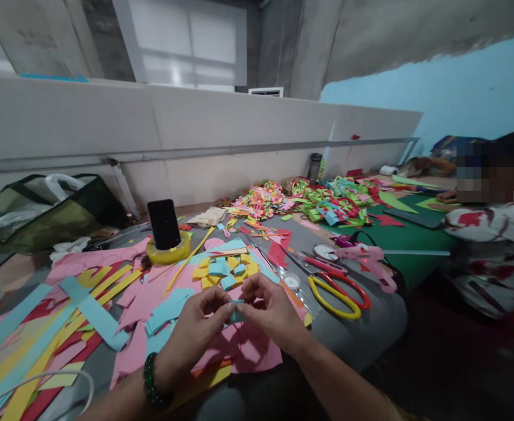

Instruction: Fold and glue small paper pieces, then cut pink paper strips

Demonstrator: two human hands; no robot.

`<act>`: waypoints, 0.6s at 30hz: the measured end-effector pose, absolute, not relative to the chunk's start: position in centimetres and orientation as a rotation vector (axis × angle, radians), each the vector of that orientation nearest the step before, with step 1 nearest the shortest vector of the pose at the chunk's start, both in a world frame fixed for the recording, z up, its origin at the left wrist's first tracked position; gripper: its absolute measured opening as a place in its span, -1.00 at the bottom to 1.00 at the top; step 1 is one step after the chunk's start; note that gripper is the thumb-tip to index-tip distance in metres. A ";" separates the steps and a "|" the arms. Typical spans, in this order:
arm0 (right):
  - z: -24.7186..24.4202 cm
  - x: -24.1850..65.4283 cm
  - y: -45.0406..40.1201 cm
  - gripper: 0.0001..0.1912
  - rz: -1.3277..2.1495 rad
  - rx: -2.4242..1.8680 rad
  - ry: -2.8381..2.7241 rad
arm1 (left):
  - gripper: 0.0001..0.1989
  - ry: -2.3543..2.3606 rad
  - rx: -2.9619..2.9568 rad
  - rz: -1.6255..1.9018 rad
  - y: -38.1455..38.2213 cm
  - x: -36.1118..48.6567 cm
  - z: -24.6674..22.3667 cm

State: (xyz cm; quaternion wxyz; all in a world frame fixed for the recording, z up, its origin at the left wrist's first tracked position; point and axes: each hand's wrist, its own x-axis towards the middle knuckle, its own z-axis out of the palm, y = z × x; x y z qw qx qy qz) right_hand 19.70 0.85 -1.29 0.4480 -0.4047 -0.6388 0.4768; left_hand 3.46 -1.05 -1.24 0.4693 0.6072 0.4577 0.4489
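Between the fingertips of both hands is a small light-blue piece of felt or paper (236,314), partly hidden by the thumbs. My left hand (204,321), with a green bead bracelet (150,377) at the wrist, pinches its left side. My right hand (272,310) pinches the other side. Just beyond the fingers lies a pile of small folded yellow and blue pieces (226,268). Pink sheets (257,351) spread beneath the hands. Beside my left hand is a stack of light-blue pieces (166,310).
Scissors with red and yellow handles (335,298) and a pink glue gun (368,260) lie to the right. A phone (164,225) stands in a yellow tape roll (169,251). Coloured strips (85,310) cover the left. Another person's sleeve (489,225) shows at far right.
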 end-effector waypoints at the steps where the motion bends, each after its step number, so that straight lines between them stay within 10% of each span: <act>1: -1.4 19.6 0.8 -0.80 1.163 -1.003 -1.590 | -0.77 1.125 1.498 1.103 -1.0 3.5 -1.3; 18: -0.7 20.6 -0.1 -0.68 1.456 -0.889 -1.963 | -0.79 1.161 1.282 1.231 -0.8 2.8 0.2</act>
